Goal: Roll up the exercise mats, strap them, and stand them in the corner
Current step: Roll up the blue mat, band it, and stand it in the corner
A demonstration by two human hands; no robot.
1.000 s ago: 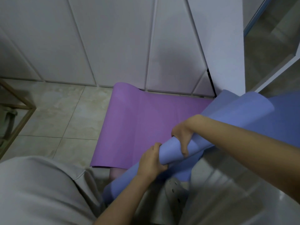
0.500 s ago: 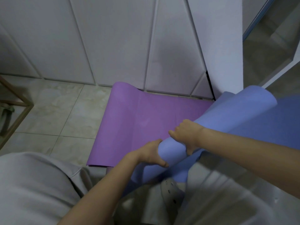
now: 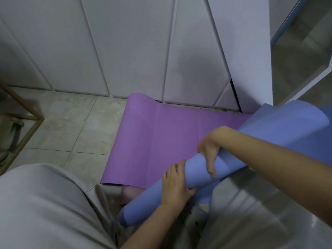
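Observation:
A blue exercise mat [image 3: 280, 126], partly rolled into a loose tube, runs from lower centre up to the right edge. My right hand [image 3: 209, 153] grips the tube from above, thumb curled down over its near side. Lower on the roll, my left hand [image 3: 177, 184] wraps its fingers round the tube. Under the blue mat a purple mat [image 3: 161, 139] lies flat on the floor, its far end curling up against the cabinet.
White cabinet doors [image 3: 125, 51] line the wall behind the mats. Beige floor tiles [image 3: 71, 126] stretch to the left. A wooden frame [image 3: 27, 126] stands at the left edge. A glass door [image 3: 305, 51] is at upper right. My grey trouser legs fill the bottom.
My left hand has slid lower along the blue roll and regripped it. My right hand has turned over the tube with its thumb down. The roll's lower end now shows longer.

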